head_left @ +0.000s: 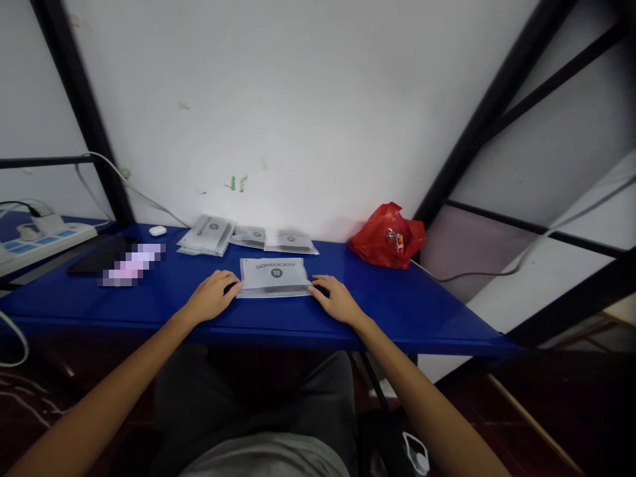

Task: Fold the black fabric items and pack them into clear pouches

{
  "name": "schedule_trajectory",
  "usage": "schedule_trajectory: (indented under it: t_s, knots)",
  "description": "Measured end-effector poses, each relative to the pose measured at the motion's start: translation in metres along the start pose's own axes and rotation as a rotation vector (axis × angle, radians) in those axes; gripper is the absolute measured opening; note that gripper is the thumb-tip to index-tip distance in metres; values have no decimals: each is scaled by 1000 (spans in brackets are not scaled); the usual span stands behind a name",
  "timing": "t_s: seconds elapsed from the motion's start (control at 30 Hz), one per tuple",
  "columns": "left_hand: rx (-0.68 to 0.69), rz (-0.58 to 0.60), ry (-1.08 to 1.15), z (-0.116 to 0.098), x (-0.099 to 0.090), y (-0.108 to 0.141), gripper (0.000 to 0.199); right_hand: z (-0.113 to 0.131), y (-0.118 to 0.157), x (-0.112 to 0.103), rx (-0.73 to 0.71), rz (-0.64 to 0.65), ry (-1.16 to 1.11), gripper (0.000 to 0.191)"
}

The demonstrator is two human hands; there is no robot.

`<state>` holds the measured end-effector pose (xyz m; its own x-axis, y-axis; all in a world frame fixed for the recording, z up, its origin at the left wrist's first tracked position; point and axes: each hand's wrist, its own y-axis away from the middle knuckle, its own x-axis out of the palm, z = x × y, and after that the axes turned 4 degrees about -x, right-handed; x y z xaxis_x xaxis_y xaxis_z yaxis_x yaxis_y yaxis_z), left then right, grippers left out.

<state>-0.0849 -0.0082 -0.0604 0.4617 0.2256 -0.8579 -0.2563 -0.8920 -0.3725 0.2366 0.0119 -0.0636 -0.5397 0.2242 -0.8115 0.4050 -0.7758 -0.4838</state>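
Observation:
A frosted flat bag [275,275] with dark lettering and a round logo lies on the blue table [397,311], near its front edge. At the bag's left side is my left hand [213,295], its thumb and fingertips by the edge, fingers apart. My right hand [338,300] rests at the opposite side in the same way, thumb at the edge and fingers apart. Neither hand lifts the bag. Behind it, a stack of similar bags [209,235] lies to the left, with two more, a partly covered bag [248,236] and a flat bag [291,241], beside it.
A red plastic bag [385,238] sits at the table's back right. On the left are a white case [158,230], a dark flat device [99,256], a blurred-out item [132,265] and a power strip [50,244] with cables. A wall and black frame bars stand behind.

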Motion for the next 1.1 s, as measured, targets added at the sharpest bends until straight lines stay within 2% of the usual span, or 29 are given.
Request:
schedule_trajectory:
  t_s: [0.5,0.67,0.83,0.93,1.1]
  knots:
    - [36,5,56,-4,-4,3,32,-7,-7,3,21,17,-46,19]
    - [98,-50,38,-7,-7,4,32,-7,-19,6,55,53,-37,15]
    - [-35,-206,-54,-3,-2,0,29,-4,-37,8,101,91,-71,10]
    - [-132,-181,-131,1,2,-4,42,-2,-47,10,116,104,-83,10]
    - [-246,-124,-175,2,-2,-4,37,-1,-61,17,166,115,-35,11]
